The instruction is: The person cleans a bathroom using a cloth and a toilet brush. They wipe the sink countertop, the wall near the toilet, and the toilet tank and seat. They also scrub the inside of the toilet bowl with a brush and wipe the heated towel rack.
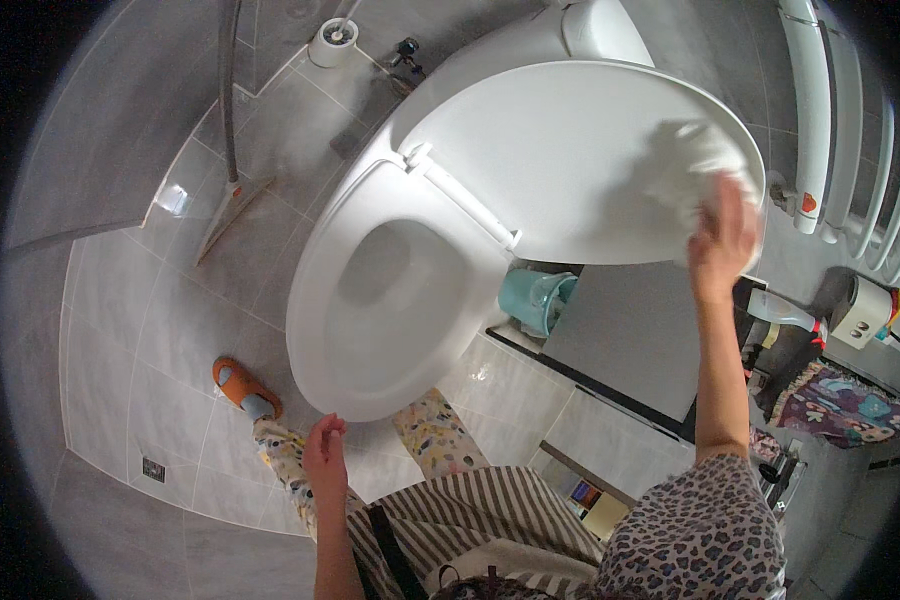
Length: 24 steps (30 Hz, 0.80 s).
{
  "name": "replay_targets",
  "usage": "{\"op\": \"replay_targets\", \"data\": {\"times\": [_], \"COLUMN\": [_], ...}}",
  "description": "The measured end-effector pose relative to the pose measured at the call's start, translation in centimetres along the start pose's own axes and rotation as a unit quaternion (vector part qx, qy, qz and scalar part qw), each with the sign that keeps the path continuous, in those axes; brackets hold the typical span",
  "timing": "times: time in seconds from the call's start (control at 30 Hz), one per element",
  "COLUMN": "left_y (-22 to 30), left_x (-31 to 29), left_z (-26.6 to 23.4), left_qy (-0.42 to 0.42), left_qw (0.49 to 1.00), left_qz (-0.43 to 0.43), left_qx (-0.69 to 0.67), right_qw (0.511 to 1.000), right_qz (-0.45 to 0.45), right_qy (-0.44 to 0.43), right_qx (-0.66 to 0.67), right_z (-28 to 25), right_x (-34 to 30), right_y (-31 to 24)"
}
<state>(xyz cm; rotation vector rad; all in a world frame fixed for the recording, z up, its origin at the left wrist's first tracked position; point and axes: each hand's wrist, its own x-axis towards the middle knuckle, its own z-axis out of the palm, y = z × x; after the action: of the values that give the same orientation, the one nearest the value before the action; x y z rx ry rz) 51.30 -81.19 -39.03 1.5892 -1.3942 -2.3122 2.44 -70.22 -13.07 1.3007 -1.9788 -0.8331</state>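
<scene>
A white toilet (pixel 410 365) stands before me with its bowl uncovered. Its large white lid (pixel 560 140) is raised, tilting to the right from the hinge bar (pixel 467 205). My right hand (pixel 727 235) is closed on a crumpled white cloth (pixel 705 155) and presses it to the lid near the outer end. Part of the cloth is hidden under my fingers and slightly blurred. Low beside the front edge of the toilet hangs my left hand (pixel 325 455), fingers curled together with nothing visible in them. Whether it touches the rim I cannot tell.
A teal bucket (pixel 533 300) sits beside a grey cabinet (pixel 625 340) under the lid. On the right are a white towel radiator (pixel 808 120), a spray bottle (pixel 780 310) and a patterned cloth (pixel 845 405). A floor squeegee (pixel 232 210) and a toilet brush holder (pixel 333 42) stand left.
</scene>
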Motion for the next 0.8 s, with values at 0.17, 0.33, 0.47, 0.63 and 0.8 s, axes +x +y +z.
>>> {"op": "replay_targets", "data": {"times": [0.17, 0.33, 0.47, 0.63, 0.8], "left_y": [-0.2, -0.3, -0.3, -1.8, 0.7], "left_x": [0.0, 0.4, 0.0, 0.0, 0.9], "left_z": [-0.6, -0.8, -1.9, -1.0, 0.3], "left_qy": [0.011, 0.024, 0.055, 0.043, 0.035], "left_qw": [1.0, 1.0, 0.998, 0.999, 0.999], "left_qz": [0.021, -0.009, -0.023, -0.007, -0.011], "left_qx": [-0.01, 0.0, 0.002, 0.008, 0.003], "right_qw": [0.969, 0.925, 0.871, 0.781, 0.849], "right_qz": [-0.057, -0.109, -0.003, 0.095, 0.034], "right_qy": [-0.209, -0.243, -0.281, -0.137, -0.062], "right_qx": [0.12, 0.271, 0.403, 0.601, 0.524], "right_z": [6.6, 12.6, 12.0, 12.7, 10.5], "right_x": [-10.0, -12.0, -10.2, -2.8, 4.1], "right_y": [-5.4, -15.5, -20.1, -26.2, -30.9]}}
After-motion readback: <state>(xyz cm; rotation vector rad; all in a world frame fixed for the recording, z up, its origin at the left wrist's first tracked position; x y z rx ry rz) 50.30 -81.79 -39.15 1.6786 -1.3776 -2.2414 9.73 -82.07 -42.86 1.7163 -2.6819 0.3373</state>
